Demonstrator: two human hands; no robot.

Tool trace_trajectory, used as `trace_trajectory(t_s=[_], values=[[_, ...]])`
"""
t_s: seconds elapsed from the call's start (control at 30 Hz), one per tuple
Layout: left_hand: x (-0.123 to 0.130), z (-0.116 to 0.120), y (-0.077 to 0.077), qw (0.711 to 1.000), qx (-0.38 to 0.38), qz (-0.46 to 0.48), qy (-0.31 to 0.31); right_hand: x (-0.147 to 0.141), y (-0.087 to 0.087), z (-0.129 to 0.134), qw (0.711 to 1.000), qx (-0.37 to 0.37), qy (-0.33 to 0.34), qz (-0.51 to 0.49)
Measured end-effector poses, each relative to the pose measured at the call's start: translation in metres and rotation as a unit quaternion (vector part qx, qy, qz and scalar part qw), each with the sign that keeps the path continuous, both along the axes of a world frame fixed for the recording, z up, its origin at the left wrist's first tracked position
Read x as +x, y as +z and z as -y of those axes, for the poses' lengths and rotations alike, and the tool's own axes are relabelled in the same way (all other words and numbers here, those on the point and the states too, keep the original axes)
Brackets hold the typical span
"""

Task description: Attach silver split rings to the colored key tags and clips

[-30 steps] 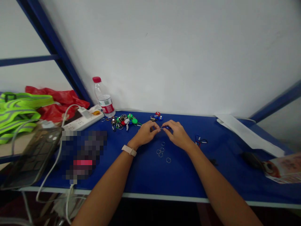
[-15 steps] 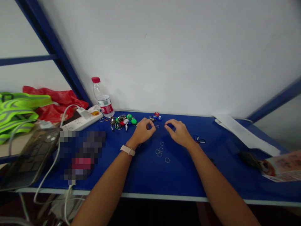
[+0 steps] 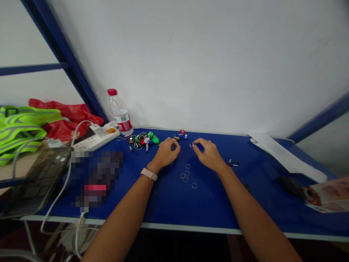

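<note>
My right hand (image 3: 206,150) pinches a small metal split ring (image 3: 191,145) between thumb and fingertips, and the ring sticks out to the left. Across a short gap, my left hand (image 3: 167,152) has its thumb and forefinger curled together; whatever is between them, if anything, cannot be made out. On the blue tabletop (image 3: 174,211) below the hands lie several loose split rings (image 3: 185,176). Just behind my left hand is a small group of blue and red key tags (image 3: 184,136). A heap of colourful key reels and clips (image 3: 144,140) lies to its left.
A water bottle (image 3: 121,116) stands at the back left by a power strip (image 3: 95,141). Blue carabiner clips (image 3: 231,162) lie right of my right hand. Farther right are folded white paper (image 3: 286,156) and a printed packet (image 3: 328,194). Cables (image 3: 61,193) hang over the left edge.
A thin metal piece that stuck out from my left fingertips no longer shows there. A ring now shows at my right fingertips. Both hands have barely moved.
</note>
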State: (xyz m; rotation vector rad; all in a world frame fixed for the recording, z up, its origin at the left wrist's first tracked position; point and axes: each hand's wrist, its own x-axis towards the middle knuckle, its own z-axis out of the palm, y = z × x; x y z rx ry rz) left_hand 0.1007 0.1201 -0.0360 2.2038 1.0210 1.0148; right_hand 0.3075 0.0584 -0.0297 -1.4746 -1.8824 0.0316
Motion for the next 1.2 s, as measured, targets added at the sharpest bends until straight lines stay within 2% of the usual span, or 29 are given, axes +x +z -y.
trace_trajectory(t_s=[0.3, 0.6, 0.73, 0.8, 0.87, 0.97, 1.07, 1.1, 1.2], values=[[0.000, 0.000, -0.004, 1.000, 0.015, -0.006, -0.013, -0.002, -0.007, -0.002, 1.000, -0.020, 0.021, 0.013], [-0.002, 0.007, -0.005, 0.999, 0.042, -0.023, -0.016, 0.000, -0.014, -0.004, 1.000, -0.025, 0.014, 0.007], [-0.002, 0.007, -0.007, 0.997, 0.055, -0.061, -0.010, -0.001, -0.014, -0.004, 0.999, -0.031, 0.013, 0.006], [-0.001, 0.010, -0.006, 0.992, 0.077, -0.098, 0.013, -0.002, -0.015, -0.004, 0.999, -0.030, 0.014, 0.007], [0.000, 0.017, -0.001, 0.982, 0.105, -0.146, 0.052, -0.002, -0.015, -0.005, 0.999, -0.030, 0.014, 0.007], [-0.004, 0.035, 0.016, 0.956, 0.131, -0.228, 0.132, 0.000, -0.015, -0.005, 0.999, -0.033, 0.008, 0.005], [-0.021, 0.058, 0.035, 0.921, 0.118, -0.305, 0.212, 0.001, -0.014, -0.005, 1.000, -0.031, 0.000, 0.003], [-0.031, 0.065, 0.040, 0.913, 0.100, -0.333, 0.212, 0.001, -0.014, -0.005, 1.000, -0.030, -0.001, 0.004], [-0.070, 0.079, 0.050, 0.900, 0.064, -0.401, 0.157, 0.000, -0.013, -0.004, 1.000, -0.026, -0.002, 0.004]])
